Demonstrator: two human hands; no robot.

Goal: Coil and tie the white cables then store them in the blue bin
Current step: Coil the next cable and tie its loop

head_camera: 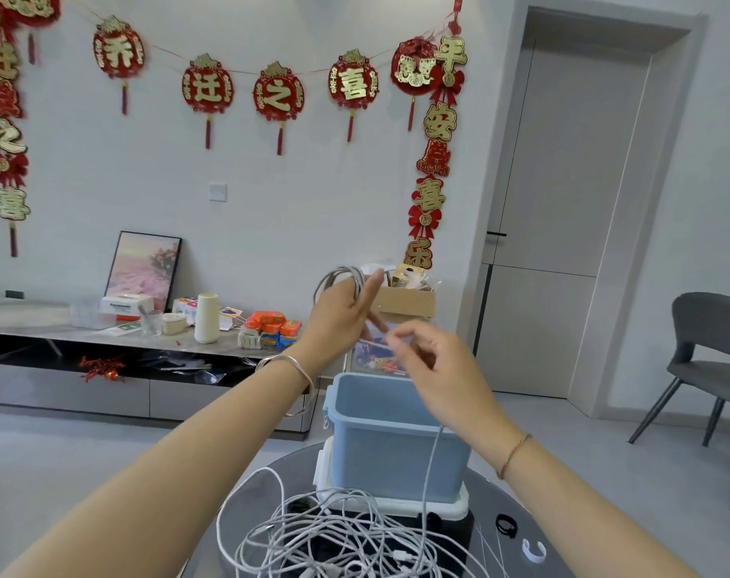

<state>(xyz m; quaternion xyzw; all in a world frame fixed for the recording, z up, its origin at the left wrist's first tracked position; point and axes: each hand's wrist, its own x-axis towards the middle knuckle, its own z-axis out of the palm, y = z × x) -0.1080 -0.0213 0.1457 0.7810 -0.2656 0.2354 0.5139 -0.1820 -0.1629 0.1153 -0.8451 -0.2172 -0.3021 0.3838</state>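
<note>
Both arms are raised over the blue bin (396, 452), mid-frame.

Left hand (342, 314): back toward the camera, fingers held out straight and pointing up-right. A coil (341, 277) of white cable is looped over those fingers and carried on them, not clenched. Silver bangle on that wrist.

Right hand (434, 356): just beside the left and slightly lower, above the bin's mouth. Thumb and forefinger are curled together on the white cable (432, 460). The fingertips are motion-blurred, so this reads as a pinch, though I can't be certain of it. From there the strand drops down across the front of the bin to the heap below. A short run of the same cable bridges the two hands. Thin cord bracelet on that wrist.

Heap of white cables (334, 536): loose and tangled on the round dark glass surface (534, 490), lower centre of frame, in front of the bin and touching its base. Several plug ends show in the tangle.

The bin stands upright on a white tray or lid (396, 506). What shows of its inside holds no cable.

Lower right, on the surface: a black ring (506, 525) and a white open clip (533, 550), near each other and apart from the heap.

Background: low grey cabinet (63, 390) at left carrying boxes and cups, red-and-gold hanging decorations (278, 95) across the wall, a grey door (563, 202), and a grey chair (705, 352) at the right edge.
</note>
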